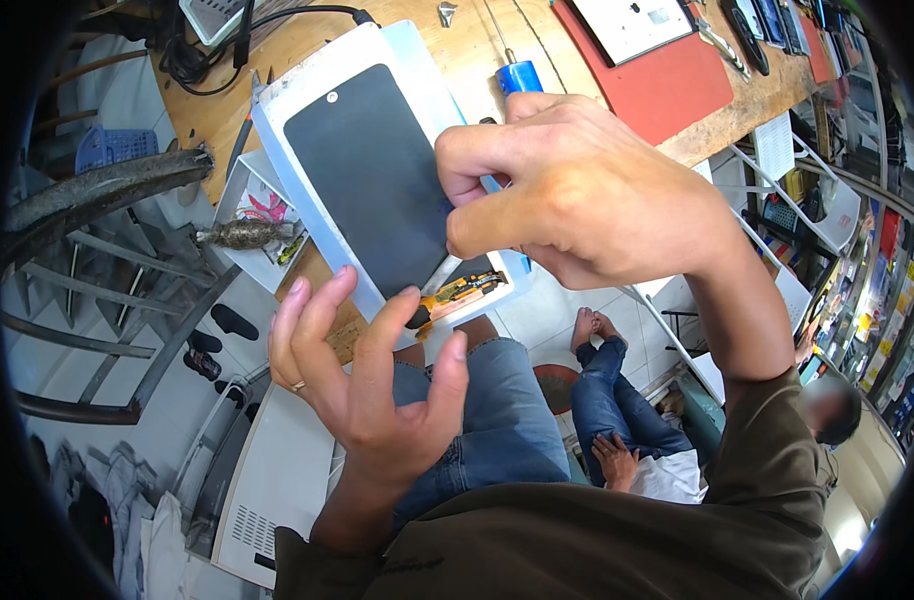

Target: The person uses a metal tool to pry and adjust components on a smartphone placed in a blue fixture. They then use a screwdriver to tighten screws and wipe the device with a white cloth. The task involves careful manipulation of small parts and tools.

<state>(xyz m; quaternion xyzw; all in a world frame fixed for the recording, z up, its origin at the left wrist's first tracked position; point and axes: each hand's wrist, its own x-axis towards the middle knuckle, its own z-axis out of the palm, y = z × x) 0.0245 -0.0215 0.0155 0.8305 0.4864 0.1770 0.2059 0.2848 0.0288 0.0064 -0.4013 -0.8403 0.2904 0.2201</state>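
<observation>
Module [465,293], orange with dark fittings, lies at the near end of the dark pad [362,160], close to the near rim of the white board [297,88]. Whether it sits flat or is slightly raised cannot be told.

Orientation: the long axis runs obliquely, lower left to upper right, with a dark rounded piece at the left end.

Left hand [377,385]: nearer of the two. Index fingertip is at the module's left end, thumb tip on the near side, well apart from it; the span between them is wide (nothing is visibly gripped). Contact of the index fingertip cannot be confirmed.

Right hand [572,195]: above and beyond the module, fingers pinched on a slim, pale tool [441,274]. The shaft slants down to the lower left, its tip ending beside the left index fingertip.

Governing relation: tool tip and left index fingertip converge on the module's left end, leaving the right end clear of both. In judgement, alignment there depends on keeping the tool's slant close to the module's long axis.
</observation>
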